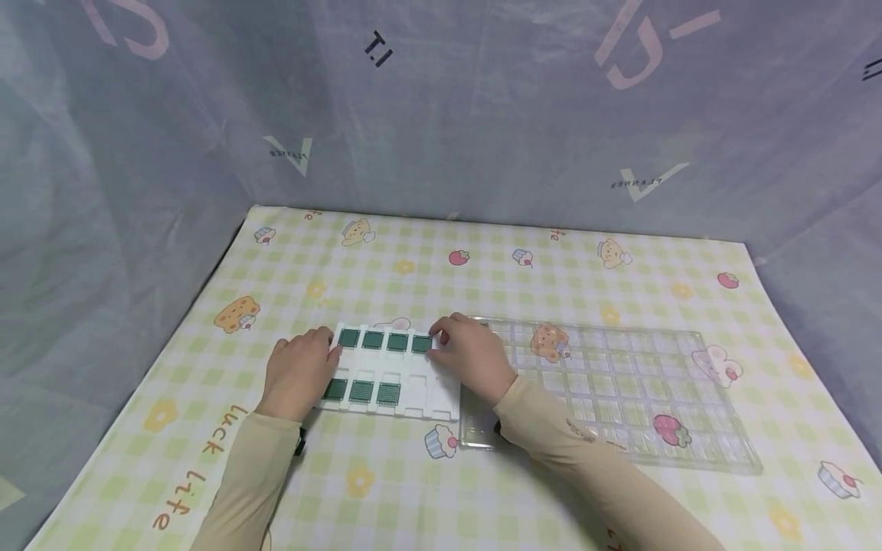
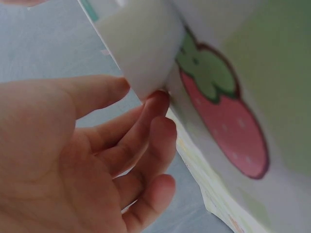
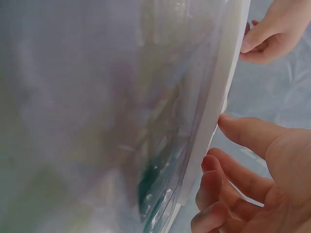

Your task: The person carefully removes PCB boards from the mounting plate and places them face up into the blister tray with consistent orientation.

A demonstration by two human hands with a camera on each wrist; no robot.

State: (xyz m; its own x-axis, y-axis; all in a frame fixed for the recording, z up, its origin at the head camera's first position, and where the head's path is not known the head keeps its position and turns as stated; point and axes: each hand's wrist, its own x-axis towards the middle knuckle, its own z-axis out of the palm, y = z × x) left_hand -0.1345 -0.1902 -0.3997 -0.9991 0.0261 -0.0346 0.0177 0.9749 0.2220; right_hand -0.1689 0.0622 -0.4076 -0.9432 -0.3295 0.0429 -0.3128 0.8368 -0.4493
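Observation:
A white plastic tray [image 1: 379, 367] with two rows of slots lies on the table and bears several green circuit boards [image 1: 361, 391]. My left hand [image 1: 298, 371] holds the tray's left end between thumb and fingers; in the left wrist view the thumb [image 2: 109, 90] meets the white edge. At the right of the upper row, my right hand [image 1: 475, 356] pinches the last green board [image 1: 422, 344] at its right side, the board lying in line with its slot. The right wrist view does not show that board clearly.
A clear plastic tray [image 1: 648, 398] with many compartments lies right of the white one, partly under my right forearm. Something green [image 3: 155, 184] shows through clear plastic in the right wrist view. A checked cloth [image 1: 331, 490] covers the table; grey fabric [image 1: 441, 115] hangs behind.

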